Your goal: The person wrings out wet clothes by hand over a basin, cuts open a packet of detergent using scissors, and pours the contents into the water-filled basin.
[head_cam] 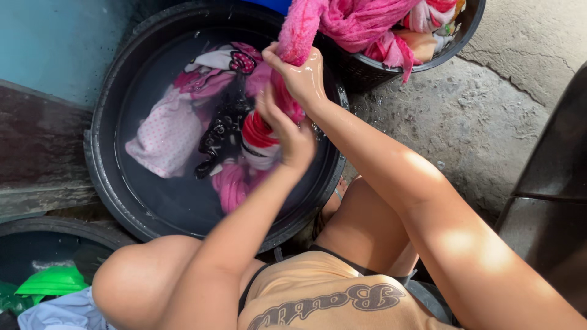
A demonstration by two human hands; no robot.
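I see my left hand [287,131] and right hand [302,73] both clenched on the wet twisted pink-red cloth [292,36]; it may slip and splash the round black plastic basin [101,153]

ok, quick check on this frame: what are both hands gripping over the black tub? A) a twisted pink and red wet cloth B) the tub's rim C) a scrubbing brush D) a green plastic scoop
A: the right hand and the left hand are both closed around the twisted pink and red cloth, held above the water in the black tub.
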